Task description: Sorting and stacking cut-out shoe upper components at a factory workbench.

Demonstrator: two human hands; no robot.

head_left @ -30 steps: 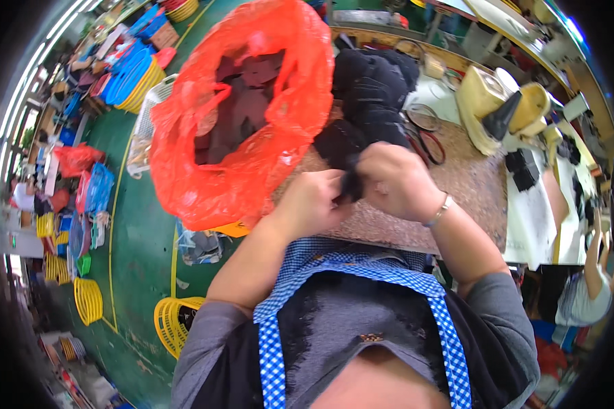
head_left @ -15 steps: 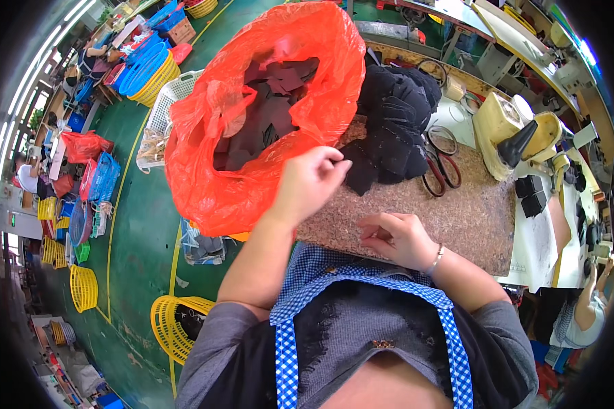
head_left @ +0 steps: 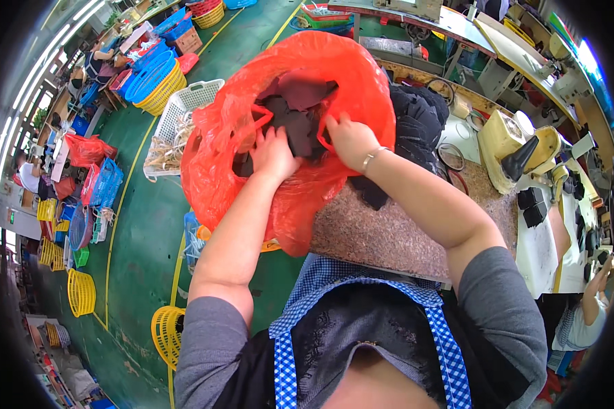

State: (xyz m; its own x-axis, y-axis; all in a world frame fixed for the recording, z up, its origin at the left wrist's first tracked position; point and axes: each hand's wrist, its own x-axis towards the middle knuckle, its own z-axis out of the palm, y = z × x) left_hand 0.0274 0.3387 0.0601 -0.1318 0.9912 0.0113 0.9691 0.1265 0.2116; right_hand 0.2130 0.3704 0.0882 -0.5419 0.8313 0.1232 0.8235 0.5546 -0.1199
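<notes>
A big red plastic bag gapes in front of me, with dark, flat cut pieces inside. My left hand reaches into its mouth, fingers spread over the pieces at the near left. On the right side of the mouth, the curled fingers of my right hand grip the bag's edge; the fingertips are partly hidden. Beside the bag, partly behind my right forearm, lies a heap of black cut pieces on the speckled brown work board. Dark-red-handled scissors lie partly covered by that forearm.
A cream machine with a black cone stands right of the board, near a small black stack. Left of the bag is a white basket on the green floor. Yellow baskets stand lower left. Other people work at the far left and right edge.
Both hands have moved to the bag's mouth, the left onto the pieces inside, the right from above the board to the bag's edge. The bag sits lower and slightly further right in view.
</notes>
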